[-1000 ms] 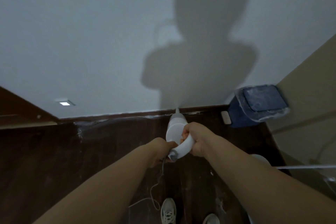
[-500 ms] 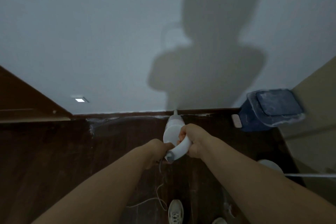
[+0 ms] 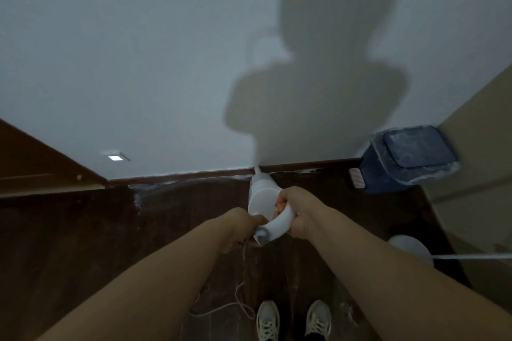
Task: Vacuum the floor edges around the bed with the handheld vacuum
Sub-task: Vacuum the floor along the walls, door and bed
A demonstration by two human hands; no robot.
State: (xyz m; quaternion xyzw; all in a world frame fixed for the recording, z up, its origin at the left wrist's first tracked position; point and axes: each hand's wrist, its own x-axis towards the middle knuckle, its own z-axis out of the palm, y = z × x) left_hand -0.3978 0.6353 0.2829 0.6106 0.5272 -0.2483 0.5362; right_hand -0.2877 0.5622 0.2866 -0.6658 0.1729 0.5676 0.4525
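Observation:
A white handheld vacuum points away from me, its thin nozzle tip touching the dark skirting board where the dark wooden floor meets the white wall. My right hand grips the curved white handle. My left hand holds the handle's grey rear end, where the thin cord leaves and trails down across the floor. The bed's beige side rises at the right edge.
A dark blue lidded bin lined with a clear bag stands in the corner at right. A dark wooden panel is at the left. A white round object and white cable lie at right. My shoes are below.
The view has shifted, so the bin and wall corner sit differently in frame, and both shoes now show. Both hands keep the same hold, with the nozzle still at the skirting.

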